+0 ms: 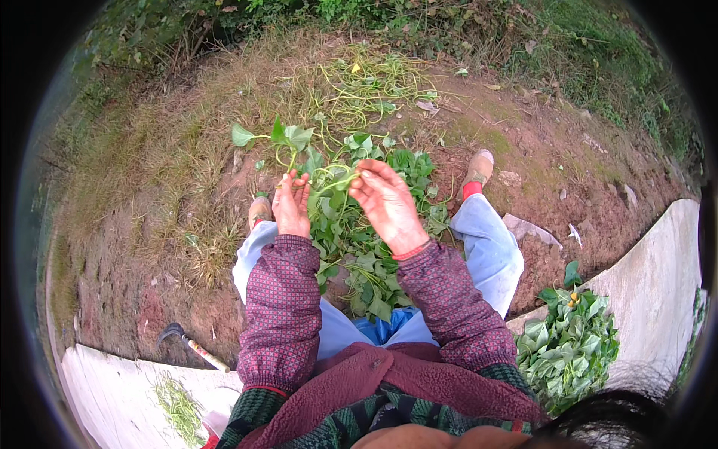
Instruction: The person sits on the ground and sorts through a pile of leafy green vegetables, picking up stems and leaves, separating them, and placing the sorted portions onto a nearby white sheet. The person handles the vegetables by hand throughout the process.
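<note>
Between the fingers of my left hand [293,206] is a green leafy vine [291,160], its heart-shaped leaves standing up beyond the fingertips. My right hand [387,201] pinches pale green stems [341,182] that stretch across toward the left hand. Whether these stems belong to the same vine I cannot tell. Below and beyond both hands, a heap of leafy vines [331,224] covers the ground between my legs. Some of that heap is hidden by my hands and sleeves.
A pile of stripped-looking stems [376,84] lies ahead on the soil. At the right, a leaf pile [572,342] rests on a concrete ledge [656,258]. A sickle [193,345] lies at the lower left, near a small stem bundle [178,407]. Blue plastic [387,325] shows between my thighs.
</note>
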Motion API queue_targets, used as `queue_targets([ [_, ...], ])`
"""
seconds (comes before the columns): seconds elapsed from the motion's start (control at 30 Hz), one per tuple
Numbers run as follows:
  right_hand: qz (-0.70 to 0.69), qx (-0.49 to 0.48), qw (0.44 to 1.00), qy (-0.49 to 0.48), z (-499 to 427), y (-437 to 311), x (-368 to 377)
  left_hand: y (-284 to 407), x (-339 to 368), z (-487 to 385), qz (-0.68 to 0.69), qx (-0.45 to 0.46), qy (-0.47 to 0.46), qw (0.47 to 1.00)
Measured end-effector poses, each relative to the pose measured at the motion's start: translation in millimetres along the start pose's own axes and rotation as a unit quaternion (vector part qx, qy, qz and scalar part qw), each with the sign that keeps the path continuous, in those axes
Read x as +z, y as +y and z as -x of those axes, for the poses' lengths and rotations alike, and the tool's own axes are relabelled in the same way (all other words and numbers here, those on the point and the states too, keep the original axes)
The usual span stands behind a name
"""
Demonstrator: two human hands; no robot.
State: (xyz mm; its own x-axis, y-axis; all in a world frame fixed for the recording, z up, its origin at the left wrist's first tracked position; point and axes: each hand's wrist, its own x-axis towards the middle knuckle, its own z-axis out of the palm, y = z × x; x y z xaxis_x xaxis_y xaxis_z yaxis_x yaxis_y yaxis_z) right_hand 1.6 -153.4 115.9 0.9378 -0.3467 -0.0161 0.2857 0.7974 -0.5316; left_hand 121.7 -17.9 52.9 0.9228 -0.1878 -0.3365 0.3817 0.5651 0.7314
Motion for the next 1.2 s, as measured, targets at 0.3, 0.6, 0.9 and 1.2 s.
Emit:
queue_targets([
  [0.3,0.124,0.115,0.905,-0.390,98,145,166,-44,-11,41,0.020,-0.115,-0.048,0.992],
  [0.6,0.508,-0.098,0.856,0.002,34,-34,-11,-22,-15,45,-0.021,-0.103,-0.125,0.987],
  [0.9,0.280,0.072,0.952,0.103,44,-30,-77,-6,39,13,-0.015,-0.155,-0.182,0.971],
  [1.2,0.321,0.159,0.932,0.051,50,-29,-87,9,36,8,0.057,-0.136,-0.145,0.978],
])
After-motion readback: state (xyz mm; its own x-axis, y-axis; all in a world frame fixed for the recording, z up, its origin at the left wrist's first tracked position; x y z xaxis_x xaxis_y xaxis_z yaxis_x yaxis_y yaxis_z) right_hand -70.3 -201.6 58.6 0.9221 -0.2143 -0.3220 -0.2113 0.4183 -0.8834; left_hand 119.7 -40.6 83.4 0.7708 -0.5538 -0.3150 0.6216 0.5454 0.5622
